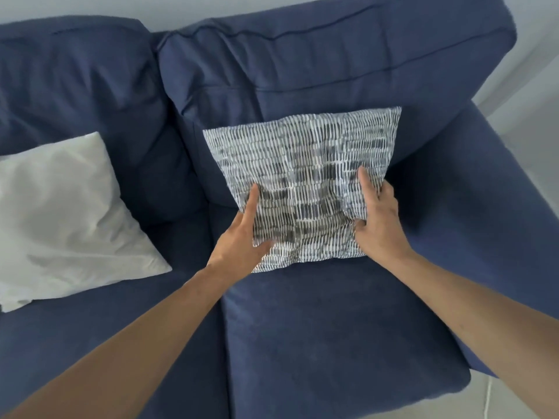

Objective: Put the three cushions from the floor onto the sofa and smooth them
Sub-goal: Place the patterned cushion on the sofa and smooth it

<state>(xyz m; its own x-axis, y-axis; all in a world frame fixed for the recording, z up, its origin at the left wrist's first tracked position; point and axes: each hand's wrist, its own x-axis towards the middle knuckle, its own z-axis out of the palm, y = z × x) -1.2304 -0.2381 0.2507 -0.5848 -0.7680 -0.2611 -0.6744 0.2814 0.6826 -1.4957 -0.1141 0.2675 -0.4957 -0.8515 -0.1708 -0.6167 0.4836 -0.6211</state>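
A patterned blue-and-white cushion (305,176) leans against the back of the blue sofa (317,343) on its right seat. My left hand (242,240) grips the cushion's lower left corner, thumb on the front and index finger pointing up its edge. My right hand (378,219) pinches the lower right side, bunching the fabric there. A plain white cushion (66,219) lies tilted on the left seat against the backrest. No third cushion is in view.
The sofa's right armrest (490,237) stands close beside the patterned cushion. A pale wall (169,10) runs behind the sofa. Light floor (520,397) shows at the lower right, with a thin white cord.
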